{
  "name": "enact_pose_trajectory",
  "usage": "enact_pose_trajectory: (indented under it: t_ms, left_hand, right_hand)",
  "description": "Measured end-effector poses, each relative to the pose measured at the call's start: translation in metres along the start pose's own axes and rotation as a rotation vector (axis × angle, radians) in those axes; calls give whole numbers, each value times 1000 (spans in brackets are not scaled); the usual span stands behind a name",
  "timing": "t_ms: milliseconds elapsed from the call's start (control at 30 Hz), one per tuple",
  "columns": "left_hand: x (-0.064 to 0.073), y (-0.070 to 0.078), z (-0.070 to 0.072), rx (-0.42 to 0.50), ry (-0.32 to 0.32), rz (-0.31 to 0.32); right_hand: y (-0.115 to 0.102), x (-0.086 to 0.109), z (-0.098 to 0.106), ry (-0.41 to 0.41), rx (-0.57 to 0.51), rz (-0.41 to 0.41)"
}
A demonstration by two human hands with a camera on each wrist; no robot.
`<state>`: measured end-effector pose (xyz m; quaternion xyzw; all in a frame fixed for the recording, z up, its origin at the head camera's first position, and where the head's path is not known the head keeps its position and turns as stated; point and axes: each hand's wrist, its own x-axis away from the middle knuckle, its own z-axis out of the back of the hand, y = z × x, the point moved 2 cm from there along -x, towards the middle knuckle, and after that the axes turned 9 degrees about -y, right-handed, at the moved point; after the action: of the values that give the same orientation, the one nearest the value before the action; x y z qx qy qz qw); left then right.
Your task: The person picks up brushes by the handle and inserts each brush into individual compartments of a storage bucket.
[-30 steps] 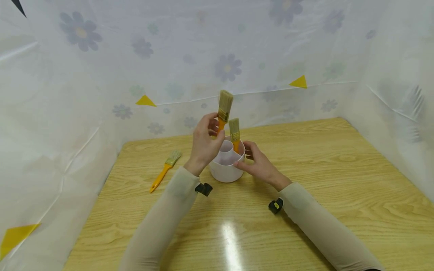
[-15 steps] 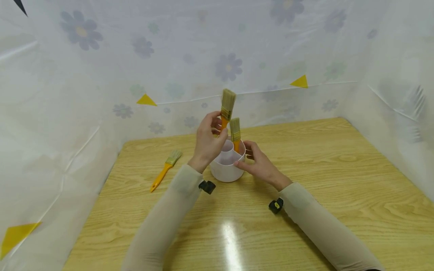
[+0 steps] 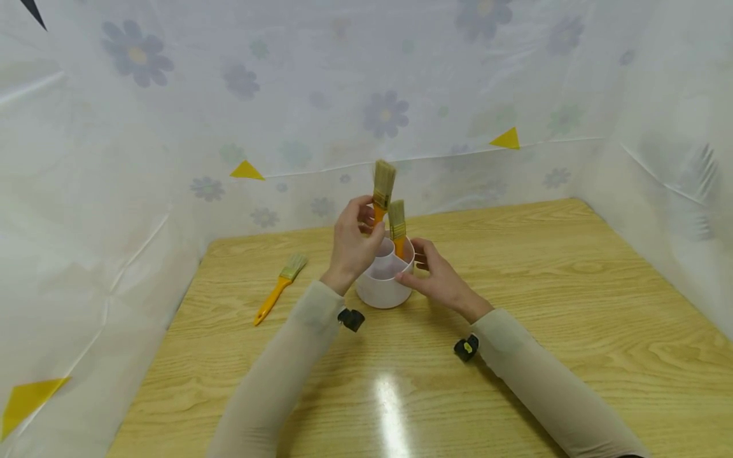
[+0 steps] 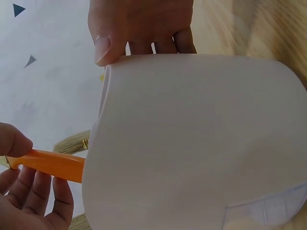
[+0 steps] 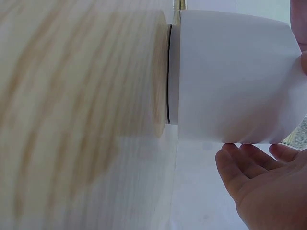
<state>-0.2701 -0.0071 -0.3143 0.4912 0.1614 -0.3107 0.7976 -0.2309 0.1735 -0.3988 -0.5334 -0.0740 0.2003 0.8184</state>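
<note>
Orange-handled paintbrush [image 3: 384, 183] is being pinched by left hand [image 3: 356, 245], bristles up, at white divided organizer [image 3: 382, 294]; lower handle is being hidden by organizer wall, so depth inside cannot be told. Organizer is being gripped at right side by right hand [image 3: 439, 278], thumb at rim. Second paintbrush [image 3: 397, 221] is being held bristles up by rear compartment. Third paintbrush [image 3: 280, 289] is being supported by wood-grain table [image 3: 544, 267], left of organizer.

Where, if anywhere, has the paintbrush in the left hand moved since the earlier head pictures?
Yes, down: the held paintbrush now has bristle tips about level with the top of the left yellow triangle; before, they were higher.
</note>
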Motion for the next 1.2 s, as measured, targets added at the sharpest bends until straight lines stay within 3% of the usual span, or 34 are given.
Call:
enact_pose_trajectory:
  t_ms: [733, 1200]
  left_hand:
    - [10, -10, -6, -12, -42, 36]
    - [10, -13, -9, -54, -49, 23]
  right_hand:
    - [0, 0, 0, -6, -3, 14]
    - [2, 0, 0, -5, 2, 8]
